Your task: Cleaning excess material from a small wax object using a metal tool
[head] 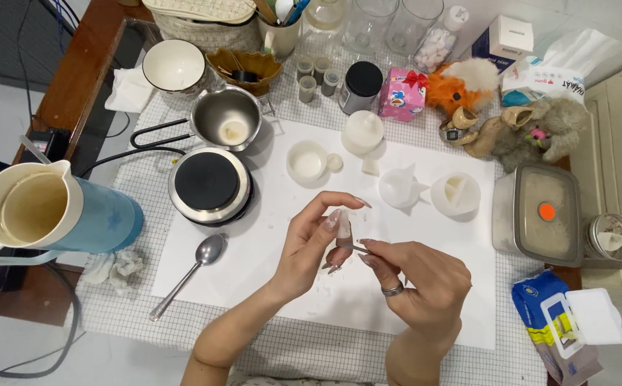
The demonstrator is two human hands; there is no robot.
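Over a white sheet (275, 214), my left hand (311, 246) holds a small pale, translucent piece (344, 226) upright between thumb and fingertips. My right hand (419, 282), with a ring on one finger, pinches a thin pin-like tool (352, 247) whose tip touches the lower part of that piece. The two hands meet at the middle of the sheet. I cannot tell exactly what the piece is.
A spoon (198, 263) lies at the left, near a small hot plate (207, 182) and a steel pot (228, 118). A blue-and-cream jug (46, 211) stands far left. White moulds (455, 194), a white cup (307, 163), a lidded metal box (537, 214), soft toys and jars sit behind.
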